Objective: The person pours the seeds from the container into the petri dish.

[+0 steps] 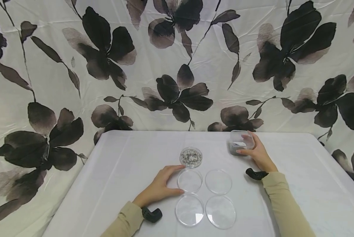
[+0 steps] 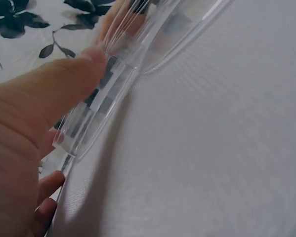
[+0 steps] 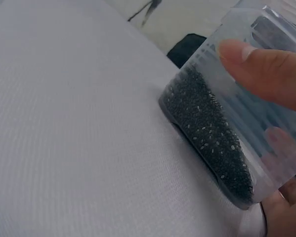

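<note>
At the table's back right, my right hand [image 1: 259, 153] grips a clear plastic container [image 1: 242, 140] between thumb and fingers. Small dark seeds [image 3: 207, 133] with a few pale specks fill the container's lower part. My left hand [image 1: 162, 184] spans a clear petri dish [image 1: 190, 180], its thumb and fingers at opposite edges of the rim. In the left wrist view, the thumb [image 2: 63, 81] touches a dish's clear rim. Just behind that dish sits another petri dish [image 1: 191, 157], scattered with dark and pale grains.
Three more clear dishes lie close by: one dish [image 1: 218, 182] to the right, a front-left dish [image 1: 189, 210] and a front-right dish [image 1: 221, 212]. All rest on a white-covered table [image 1: 129, 154]. A floral cloth [image 1: 177, 65] hangs behind it.
</note>
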Demonstrator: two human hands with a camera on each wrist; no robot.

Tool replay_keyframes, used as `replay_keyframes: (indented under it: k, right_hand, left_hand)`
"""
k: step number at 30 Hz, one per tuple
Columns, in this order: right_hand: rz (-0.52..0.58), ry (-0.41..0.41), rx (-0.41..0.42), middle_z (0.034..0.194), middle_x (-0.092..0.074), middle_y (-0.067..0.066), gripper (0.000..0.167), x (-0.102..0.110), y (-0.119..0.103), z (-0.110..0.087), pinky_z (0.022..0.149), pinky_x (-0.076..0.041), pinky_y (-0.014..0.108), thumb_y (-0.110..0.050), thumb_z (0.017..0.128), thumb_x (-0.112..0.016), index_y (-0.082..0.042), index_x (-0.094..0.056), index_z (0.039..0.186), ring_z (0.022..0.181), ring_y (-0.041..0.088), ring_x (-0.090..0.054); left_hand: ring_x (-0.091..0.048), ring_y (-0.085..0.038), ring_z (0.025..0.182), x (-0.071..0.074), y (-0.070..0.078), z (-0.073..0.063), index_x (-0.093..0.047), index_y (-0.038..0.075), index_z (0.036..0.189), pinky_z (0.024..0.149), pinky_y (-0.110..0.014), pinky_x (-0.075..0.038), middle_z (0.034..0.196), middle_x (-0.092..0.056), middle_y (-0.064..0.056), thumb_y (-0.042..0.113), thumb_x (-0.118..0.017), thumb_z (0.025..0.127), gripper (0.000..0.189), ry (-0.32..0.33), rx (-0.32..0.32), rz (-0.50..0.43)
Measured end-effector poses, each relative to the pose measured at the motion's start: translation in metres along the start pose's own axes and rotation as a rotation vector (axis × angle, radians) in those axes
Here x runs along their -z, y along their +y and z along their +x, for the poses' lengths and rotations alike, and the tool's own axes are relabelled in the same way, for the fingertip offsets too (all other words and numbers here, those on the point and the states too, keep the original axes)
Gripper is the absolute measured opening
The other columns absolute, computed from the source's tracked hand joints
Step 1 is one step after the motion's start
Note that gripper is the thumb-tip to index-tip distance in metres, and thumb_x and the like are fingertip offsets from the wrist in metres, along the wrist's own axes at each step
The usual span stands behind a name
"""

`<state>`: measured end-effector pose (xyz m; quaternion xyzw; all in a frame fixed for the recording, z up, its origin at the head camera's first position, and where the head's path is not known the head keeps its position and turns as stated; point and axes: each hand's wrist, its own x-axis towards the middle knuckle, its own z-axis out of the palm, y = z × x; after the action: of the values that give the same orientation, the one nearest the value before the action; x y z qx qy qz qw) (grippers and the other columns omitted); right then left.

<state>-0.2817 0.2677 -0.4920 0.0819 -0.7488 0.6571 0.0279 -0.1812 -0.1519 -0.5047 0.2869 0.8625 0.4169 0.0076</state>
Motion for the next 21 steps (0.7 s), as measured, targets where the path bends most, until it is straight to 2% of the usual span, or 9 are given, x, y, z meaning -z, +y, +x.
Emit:
replay_keyframes:
  k: [5, 12, 17, 21]
  right_hand:
    - [-0.081, 0.055, 0.004, 0.147, -0.041, 0.022, 0.096, 0.0, -0.001, 0.0, 0.101, -0.031, 0.018, 0.0, 0.073, -0.085, -0.004, -0.029, 0.151, 0.133, 0.026, -0.034]
    - [-0.169, 0.065, 0.005, 0.146, -0.045, 0.017, 0.097, 0.002, -0.023, -0.006, 0.096, -0.037, 0.018, -0.01, 0.073, -0.088, -0.007, -0.031, 0.151, 0.132, 0.027, -0.039]
    - [-0.116, 0.06, 0.017, 0.147, -0.043, 0.018, 0.096, -0.006, -0.053, -0.011, 0.088, -0.046, 0.014, -0.006, 0.074, -0.087, -0.008, -0.03, 0.152, 0.134, 0.028, -0.038]
    - [-0.089, 0.066, 0.019, 0.148, -0.042, 0.018, 0.098, -0.015, -0.076, -0.015, 0.085, -0.046, 0.012, -0.004, 0.074, -0.086, -0.008, -0.028, 0.152, 0.134, 0.029, -0.038]
  left_hand:
    - [-0.041, -0.02, 0.132, -0.001, 0.0, 0.002, -0.045, 0.031, 0.149, 0.108, -0.052, -0.033, 0.144, -0.046, 0.007, 0.05, -0.08, 0.078, 0.081, -0.008, -0.01, 0.045]
    - [-0.042, -0.019, 0.131, -0.002, 0.001, 0.005, -0.046, 0.028, 0.148, 0.107, -0.052, -0.035, 0.143, -0.048, 0.006, 0.049, -0.078, 0.081, 0.077, -0.009, -0.033, 0.068]
    - [-0.043, -0.018, 0.131, 0.0, 0.001, 0.003, -0.046, 0.027, 0.148, 0.108, -0.051, -0.035, 0.143, -0.048, 0.007, 0.047, -0.078, 0.082, 0.076, -0.003, -0.055, 0.083]
    - [-0.042, -0.015, 0.132, 0.0, -0.001, 0.002, -0.046, 0.029, 0.148, 0.109, -0.049, -0.034, 0.143, -0.048, 0.01, 0.049, -0.078, 0.082, 0.076, 0.001, -0.059, 0.079]
